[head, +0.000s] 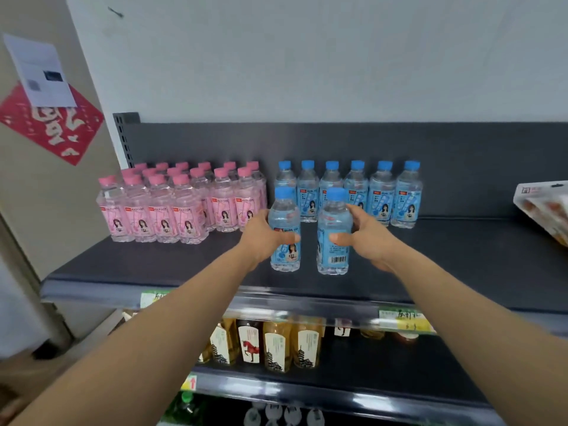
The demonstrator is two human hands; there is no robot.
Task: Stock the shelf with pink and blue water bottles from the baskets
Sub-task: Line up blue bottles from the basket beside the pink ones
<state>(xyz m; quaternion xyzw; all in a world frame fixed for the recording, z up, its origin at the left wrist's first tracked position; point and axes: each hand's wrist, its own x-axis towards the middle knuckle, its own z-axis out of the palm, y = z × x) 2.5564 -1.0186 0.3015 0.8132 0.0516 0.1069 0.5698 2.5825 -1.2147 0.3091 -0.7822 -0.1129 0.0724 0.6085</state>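
Two bare arms reach out to the top shelf (pixel 184 269), which is dark grey. The left hand (pixel 261 236) is wrapped around the left blue bottle (pixel 284 215), with the thumb across the label in front. The right hand (pixel 367 238) grips the right blue bottle (pixel 333 219) the same way, thumb in front and fingers round the far side. Both bottles stand up straight on the shelf, near each other but not touching, in front of the back row of blue bottles (pixel 381 195). That row has six bottles with blue caps, side by side against the back wall of the shelf. To the left of them stand the pink bottles (pixel 172 207), packed close in rows, all with pink caps. At the far right edge a packet (pixel 544 207) sticks into view, tilted. The shelf below holds brown drink bottles (pixel 276 342) with white labels. On the wall to the left hangs a red paper (pixel 52 127), and a white paper (pixel 40 72) partly covers its top.
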